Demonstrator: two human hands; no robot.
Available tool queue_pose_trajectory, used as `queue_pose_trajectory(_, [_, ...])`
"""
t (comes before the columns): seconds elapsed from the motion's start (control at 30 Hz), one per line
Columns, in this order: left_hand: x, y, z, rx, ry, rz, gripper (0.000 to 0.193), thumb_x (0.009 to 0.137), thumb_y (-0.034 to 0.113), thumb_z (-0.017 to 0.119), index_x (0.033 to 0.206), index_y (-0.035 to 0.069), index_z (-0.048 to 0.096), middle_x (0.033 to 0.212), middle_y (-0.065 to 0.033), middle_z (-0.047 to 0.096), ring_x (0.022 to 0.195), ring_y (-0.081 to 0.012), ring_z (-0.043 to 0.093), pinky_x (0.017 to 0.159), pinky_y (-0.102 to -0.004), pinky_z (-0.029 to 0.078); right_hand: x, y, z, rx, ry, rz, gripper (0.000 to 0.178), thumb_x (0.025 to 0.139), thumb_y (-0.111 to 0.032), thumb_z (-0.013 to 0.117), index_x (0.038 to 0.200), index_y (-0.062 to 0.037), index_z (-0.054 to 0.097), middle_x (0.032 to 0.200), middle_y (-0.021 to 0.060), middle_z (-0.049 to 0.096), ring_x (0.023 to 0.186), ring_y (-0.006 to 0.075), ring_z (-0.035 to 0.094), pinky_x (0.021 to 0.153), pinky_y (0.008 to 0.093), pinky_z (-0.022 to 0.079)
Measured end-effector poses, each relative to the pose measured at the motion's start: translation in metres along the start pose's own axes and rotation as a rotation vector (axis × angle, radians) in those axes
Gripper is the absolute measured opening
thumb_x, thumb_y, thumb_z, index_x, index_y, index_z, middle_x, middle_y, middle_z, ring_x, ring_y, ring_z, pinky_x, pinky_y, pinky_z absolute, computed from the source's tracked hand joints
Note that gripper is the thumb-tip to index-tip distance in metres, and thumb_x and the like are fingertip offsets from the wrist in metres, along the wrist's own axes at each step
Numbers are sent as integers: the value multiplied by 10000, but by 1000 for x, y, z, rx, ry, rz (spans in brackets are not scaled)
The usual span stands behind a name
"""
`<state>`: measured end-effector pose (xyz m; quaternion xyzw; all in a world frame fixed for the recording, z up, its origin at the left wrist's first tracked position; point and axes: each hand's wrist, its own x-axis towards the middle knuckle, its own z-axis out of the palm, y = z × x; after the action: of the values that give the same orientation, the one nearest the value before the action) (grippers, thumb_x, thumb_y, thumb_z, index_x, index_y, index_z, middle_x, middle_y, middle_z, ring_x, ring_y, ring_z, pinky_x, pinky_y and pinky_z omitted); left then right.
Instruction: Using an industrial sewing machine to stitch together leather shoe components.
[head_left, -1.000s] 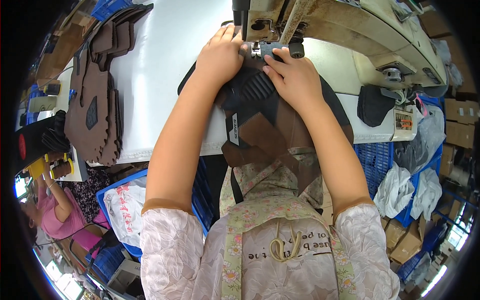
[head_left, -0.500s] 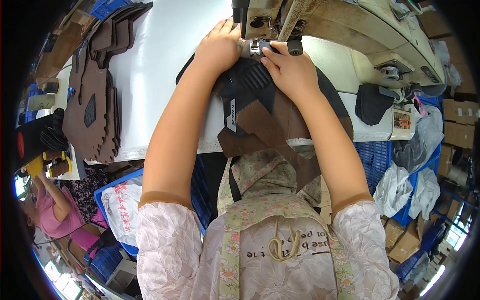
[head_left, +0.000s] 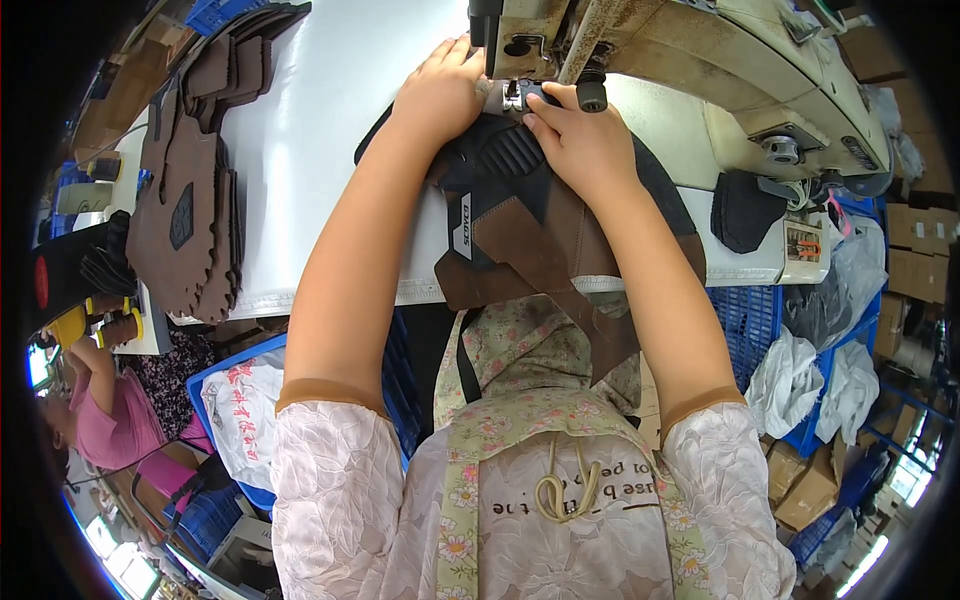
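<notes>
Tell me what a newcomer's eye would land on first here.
Probably the left hand and right hand, flanking the presser foot of the sewing machine at top, over a black-and-brown piece. Next, likely the stacked brown cut pieces with scalloped edges, along the white table's left side.

Well behind the left hand (head_left: 437, 95), a pale, leaf-textured left sleeve (head_left: 335, 490) ends in a brown left cuff (head_left: 330, 393); the right sleeve (head_left: 725, 490) and right cuff (head_left: 708, 408), behind the right hand (head_left: 588, 145), match. Between and behind both hands, a pale top (head_left: 570, 565) bears dark lettering (head_left: 640, 491) and a knotted beige cord (head_left: 551, 506), under a light-green, flower-printed apron (head_left: 530, 415).
</notes>
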<state>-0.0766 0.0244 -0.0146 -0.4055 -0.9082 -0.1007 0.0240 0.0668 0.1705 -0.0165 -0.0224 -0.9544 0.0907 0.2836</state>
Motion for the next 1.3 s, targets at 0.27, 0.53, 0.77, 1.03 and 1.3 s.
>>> queue_pose_trajectory(0.27, [1, 0, 1, 1, 31, 12, 443, 874, 212, 598, 1304, 117, 559, 1440, -130, 475, 1351, -281, 433, 1080, -420, 400, 1, -2, -3, -21, -36, 12, 183, 839, -288, 703, 975, -173, 748, 1068, -15, 674, 799, 274, 669, 708, 376, 551])
queue_pose_trajectory(0.53, [-6, -14, -4, -145, 91, 23, 377, 871, 214, 605, 1234, 110, 617, 1371, -132, 534, 1296, -302, 477, 1054, -406, 415, 5, -1, -1, 25, -60, 42, 201, 838, -297, 702, 992, -177, 751, 1042, -5, 689, 813, 274, 668, 733, 384, 544])
queue_pose_trajectory(0.77, [-115, 36, -63, -336, 244, -410, 353, 863, 279, 696, 1120, 37, 684, 852, -122, 674, 801, -227, 643, 735, -339, 504, 28, 32, -29, 393, -493, 217, 286, 841, -319, 711, 1101, -199, 725, 865, 77, 725, 827, 257, 682, 786, 339, 519])
queue_pose_trajectory(1.03, [-111, 6, -55, -639, 175, -522, 515, 860, 68, 647, 1351, -20, 517, 1061, -158, 670, 867, -158, 621, 741, -264, 498, 15, 25, -24, 266, -355, -32, 267, 852, -343, 678, 1077, -211, 734, 1039, 79, 678, 980, 290, 622, 868, 388, 489])
queue_pose_trajectory(1.3, [-60, -26, -61, -497, 56, -399, 503, 879, 59, 465, 1379, 56, 529, 1209, -147, 642, 1025, -183, 607, 907, -251, 437, -2, 14, -14, 219, -171, -86, 321, 840, -356, 669, 1058, -128, 725, 1048, 45, 650, 1067, 273, 591, 877, 400, 482])
